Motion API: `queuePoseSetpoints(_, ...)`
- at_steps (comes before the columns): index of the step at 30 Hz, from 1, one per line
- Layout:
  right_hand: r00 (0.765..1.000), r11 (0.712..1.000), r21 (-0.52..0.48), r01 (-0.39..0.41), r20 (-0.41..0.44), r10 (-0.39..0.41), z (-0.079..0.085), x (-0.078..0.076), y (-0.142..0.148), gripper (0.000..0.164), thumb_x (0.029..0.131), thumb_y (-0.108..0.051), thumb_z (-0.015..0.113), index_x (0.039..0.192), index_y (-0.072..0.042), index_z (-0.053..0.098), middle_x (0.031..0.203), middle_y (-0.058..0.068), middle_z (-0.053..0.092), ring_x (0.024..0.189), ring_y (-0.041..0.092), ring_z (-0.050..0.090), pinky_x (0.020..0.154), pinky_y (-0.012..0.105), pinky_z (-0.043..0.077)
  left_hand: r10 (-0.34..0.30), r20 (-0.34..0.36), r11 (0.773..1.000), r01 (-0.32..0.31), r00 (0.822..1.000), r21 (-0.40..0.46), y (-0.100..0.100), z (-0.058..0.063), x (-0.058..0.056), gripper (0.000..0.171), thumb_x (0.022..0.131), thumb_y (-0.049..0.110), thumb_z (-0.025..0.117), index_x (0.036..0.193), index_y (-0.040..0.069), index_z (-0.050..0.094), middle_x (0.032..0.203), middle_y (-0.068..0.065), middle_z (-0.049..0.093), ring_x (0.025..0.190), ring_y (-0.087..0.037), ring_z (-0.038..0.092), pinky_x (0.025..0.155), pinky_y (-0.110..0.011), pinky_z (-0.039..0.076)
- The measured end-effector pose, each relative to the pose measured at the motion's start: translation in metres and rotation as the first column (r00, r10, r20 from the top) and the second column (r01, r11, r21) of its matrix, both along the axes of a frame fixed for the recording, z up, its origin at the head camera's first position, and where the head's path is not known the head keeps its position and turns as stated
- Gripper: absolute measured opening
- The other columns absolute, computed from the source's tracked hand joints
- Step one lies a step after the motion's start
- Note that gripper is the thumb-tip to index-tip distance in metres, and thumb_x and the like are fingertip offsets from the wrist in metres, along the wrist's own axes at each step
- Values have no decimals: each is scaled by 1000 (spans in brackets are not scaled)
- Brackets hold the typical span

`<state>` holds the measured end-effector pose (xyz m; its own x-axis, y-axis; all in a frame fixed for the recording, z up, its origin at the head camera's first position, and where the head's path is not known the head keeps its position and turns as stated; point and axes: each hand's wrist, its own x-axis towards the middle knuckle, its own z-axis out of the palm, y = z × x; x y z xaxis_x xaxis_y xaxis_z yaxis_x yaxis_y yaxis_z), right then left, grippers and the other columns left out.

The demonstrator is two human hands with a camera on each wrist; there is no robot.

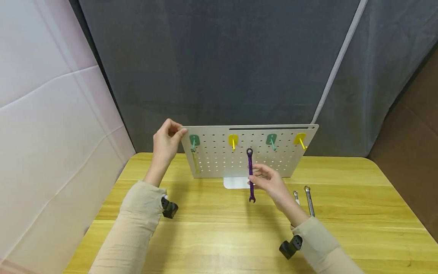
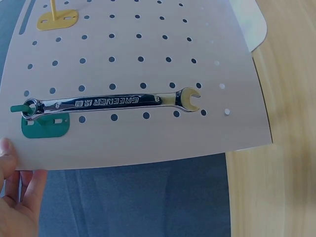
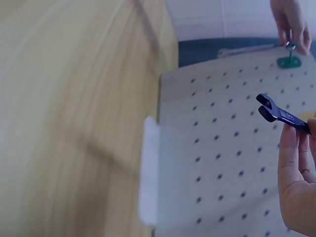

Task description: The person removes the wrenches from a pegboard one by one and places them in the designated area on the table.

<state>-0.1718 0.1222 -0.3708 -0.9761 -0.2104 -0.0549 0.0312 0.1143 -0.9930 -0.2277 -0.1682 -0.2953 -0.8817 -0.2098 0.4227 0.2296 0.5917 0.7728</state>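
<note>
In the head view my right hand [image 1: 270,183] pinches a purple combination wrench [image 1: 250,167] upright in front of a white pegboard [image 1: 213,161], ring end up and open end down. My left hand [image 1: 167,140] grips the board's upper left corner between thumb and fingers. A silver combination wrench [image 2: 116,102] hangs by its ring end from the leftmost green hook [image 2: 45,126]. To its right the board carries a yellow hook [image 1: 233,141], a second green hook [image 1: 272,140] and another yellow hook [image 1: 300,140]. The purple wrench stands apart from these hooks.
Two more silver wrenches, a longer one [image 1: 309,201] and a shorter one [image 1: 296,196], lie on the wooden table [image 1: 356,213] right of the board, partly behind my right forearm. The board's white foot [image 1: 235,183] juts forward. A dark grey curtain [image 1: 219,68] hangs behind.
</note>
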Motion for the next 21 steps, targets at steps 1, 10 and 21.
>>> queuePoseSetpoints(1, 1000, 1000, 4, 5, 4, -5, -3, 0, 4, 45, 89, -8, 63, 130, 6, 48, 90, -5, 60, 79, 3, 63, 79, 26, 56, 0, 1, 1000, 0, 1000, 1, 0, 0, 0, 20, 90, 15, 65, 100, -1, 58, 96, -17, 64, 81, -15, 52, 69, -15, 40)
queuePoseSetpoints(10, 997, 998, 38, 44, 64, -46, -33, 4, 44, 48, 91, -6, 60, 133, 9, 43, 88, -10, 58, 78, 1, 61, 78, 25, 55, -4, -1, 1000, 4, 1000, 5, 0, 0, 1, 21, 90, 15, 65, 100, -1, 58, 96, -18, 64, 81, -15, 52, 69, -14, 39)
queuePoseSetpoints(21, 985, 986, 123, 115, 113, -129, -65, 4, 101, 56, 93, -11, 62, 138, 11, 36, 83, -16, 59, 75, -2, 61, 74, 21, 55, -2, 10, 1000, 2, 1000, 11, 0, 1, 1, 21, 90, 15, 64, 100, -1, 57, 97, -17, 64, 82, -16, 52, 69, -13, 39)
